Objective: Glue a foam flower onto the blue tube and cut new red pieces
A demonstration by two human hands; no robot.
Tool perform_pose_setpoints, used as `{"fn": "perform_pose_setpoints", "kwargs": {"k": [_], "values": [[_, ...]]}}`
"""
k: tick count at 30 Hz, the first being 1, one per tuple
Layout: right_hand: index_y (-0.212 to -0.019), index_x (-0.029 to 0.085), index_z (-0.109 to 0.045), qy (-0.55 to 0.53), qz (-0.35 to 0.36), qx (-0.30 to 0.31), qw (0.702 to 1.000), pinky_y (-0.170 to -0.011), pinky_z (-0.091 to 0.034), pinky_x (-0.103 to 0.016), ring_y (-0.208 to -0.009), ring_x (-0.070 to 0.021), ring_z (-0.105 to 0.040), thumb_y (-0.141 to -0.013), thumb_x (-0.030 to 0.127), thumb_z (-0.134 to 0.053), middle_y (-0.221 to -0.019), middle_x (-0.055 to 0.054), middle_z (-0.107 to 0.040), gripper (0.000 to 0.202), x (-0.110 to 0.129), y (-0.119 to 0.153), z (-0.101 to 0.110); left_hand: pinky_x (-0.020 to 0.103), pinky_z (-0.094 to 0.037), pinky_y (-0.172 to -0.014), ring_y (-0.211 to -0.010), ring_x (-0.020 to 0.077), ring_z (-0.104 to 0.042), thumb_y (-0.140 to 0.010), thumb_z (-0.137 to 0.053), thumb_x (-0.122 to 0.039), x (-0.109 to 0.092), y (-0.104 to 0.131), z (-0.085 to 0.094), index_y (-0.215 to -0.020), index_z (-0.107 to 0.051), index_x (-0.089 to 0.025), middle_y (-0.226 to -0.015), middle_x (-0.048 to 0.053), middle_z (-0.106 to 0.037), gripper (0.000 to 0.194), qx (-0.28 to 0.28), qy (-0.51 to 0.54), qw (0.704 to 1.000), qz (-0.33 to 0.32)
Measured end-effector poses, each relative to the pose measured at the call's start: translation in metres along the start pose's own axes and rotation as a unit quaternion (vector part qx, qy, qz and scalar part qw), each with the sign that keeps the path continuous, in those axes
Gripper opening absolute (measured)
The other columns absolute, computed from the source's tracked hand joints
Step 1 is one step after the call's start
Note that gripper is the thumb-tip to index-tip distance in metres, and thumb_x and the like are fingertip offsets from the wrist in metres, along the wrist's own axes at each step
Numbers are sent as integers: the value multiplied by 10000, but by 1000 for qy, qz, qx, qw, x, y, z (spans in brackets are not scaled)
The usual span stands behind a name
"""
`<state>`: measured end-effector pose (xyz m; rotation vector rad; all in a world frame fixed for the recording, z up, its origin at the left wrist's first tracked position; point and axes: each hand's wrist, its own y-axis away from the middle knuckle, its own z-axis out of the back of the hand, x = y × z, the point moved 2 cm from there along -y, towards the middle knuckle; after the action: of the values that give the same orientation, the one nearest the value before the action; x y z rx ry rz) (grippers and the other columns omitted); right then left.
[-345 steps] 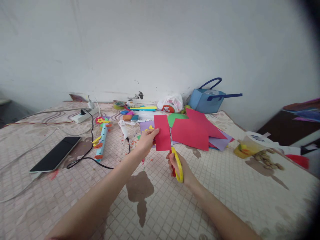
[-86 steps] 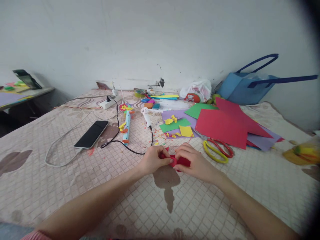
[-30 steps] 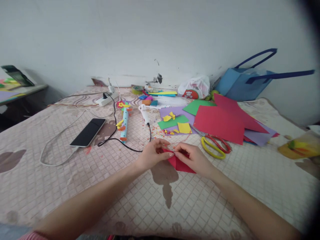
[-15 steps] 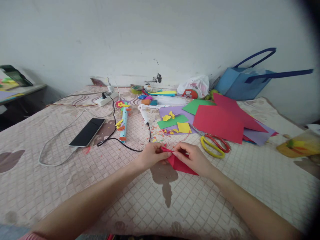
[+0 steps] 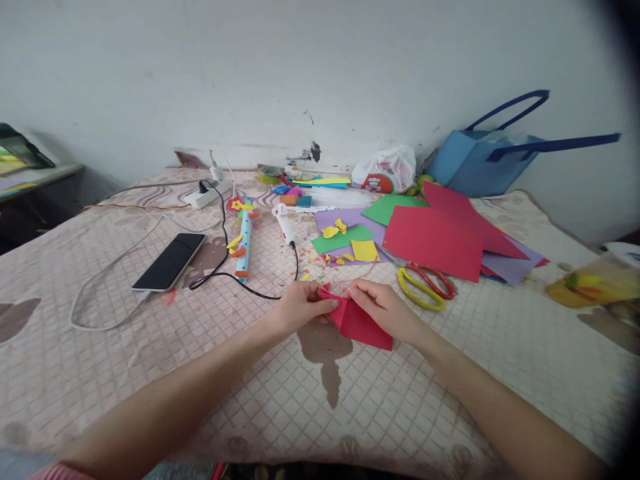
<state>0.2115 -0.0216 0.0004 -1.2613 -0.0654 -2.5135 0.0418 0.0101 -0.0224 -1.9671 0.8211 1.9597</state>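
A creased piece of red paper [image 5: 365, 325] is held between my two hands just over the patterned tablecloth [image 5: 280, 393]. My left hand [image 5: 304, 308] pinches its left end, thumb on top. My right hand [image 5: 384, 308] grips the upper edge, thumb and fingertips closed on the fold. The right part of the paper hangs down toward me as a flap. Scissors [image 5: 421, 289] with yellow and red handles lie just beyond my right hand. A white glue gun [image 5: 285, 227] with a black cord rests past my left hand.
A phone [image 5: 170, 262] on a white cable and a decorated blue paper strip [image 5: 244, 244] lie to the left, near a power strip [image 5: 203, 195]. Red sheets [image 5: 435, 241], green paper and yellow scraps spread at the right. A blue bag [image 5: 485, 160] stands behind them.
The view has shifted slightly. My right fingertips have moved a little apart from my left thumb along the paper's edge, and more of the red flap shows.
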Motion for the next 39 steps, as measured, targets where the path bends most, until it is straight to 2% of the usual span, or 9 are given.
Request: {"fn": "perform_pose_setpoints", "kwargs": {"k": [9, 22, 30, 34, 39], "values": [[-767, 192, -531, -50, -12, 20, 998, -514, -359, -231, -587, -116, -474, -908, 395, -402, -674, 13, -533, 279, -4, 1, -3, 200, -464, -517, -512, 88, -579, -647, -732, -342, 2, -1, 0, -699, -641, -116, -633, 34, -671, 249, -1, 8, 1000, 4], [-689, 194, -469, -33, -6, 5, 999, -523, -340, -236, -578, -115, -438, -921, 394, -367, -622, 24, -470, 323, -2, 0, -1, 192, -467, -511, -505, 82, -580, -679, -712, -335, 1, -1, -1, -710, -602, -114, -624, 23, -667, 249, -4, 17, 1000, 4], [-786, 186, -543, -70, -19, 37, 997, -541, -379, -222, -613, -114, -500, -872, 349, -482, -713, 5, -566, 194, -6, 0, -5, 188, -457, -505, -507, 80, -573, -679, -706, -323, 4, -1, -1, -700, -595, -109, -605, 9, -639, 242, -6, 3, 1000, -5], [-773, 187, -551, -51, -8, 29, 998, -570, -392, -228, -638, -124, -513, -859, 284, -488, -714, 0, -577, 145, -6, 0, -6, 190, -453, -507, -509, 79, -563, -668, -712, -334, 5, -1, -1, -695, -590, -114, -590, -7, -613, 253, -9, 3, 1000, -4], [-783, 186, -553, -44, 9, 14, 999, -601, -400, -235, -664, -128, -517, -860, 241, -474, -732, -2, -579, 123, -6, -1, -6, 212, -470, -569, -576, 98, -587, -652, -722, -373, 3, -1, 0, -732, -604, -116, -642, 0, -628, 294, 18, 27, 999, -1]]}}
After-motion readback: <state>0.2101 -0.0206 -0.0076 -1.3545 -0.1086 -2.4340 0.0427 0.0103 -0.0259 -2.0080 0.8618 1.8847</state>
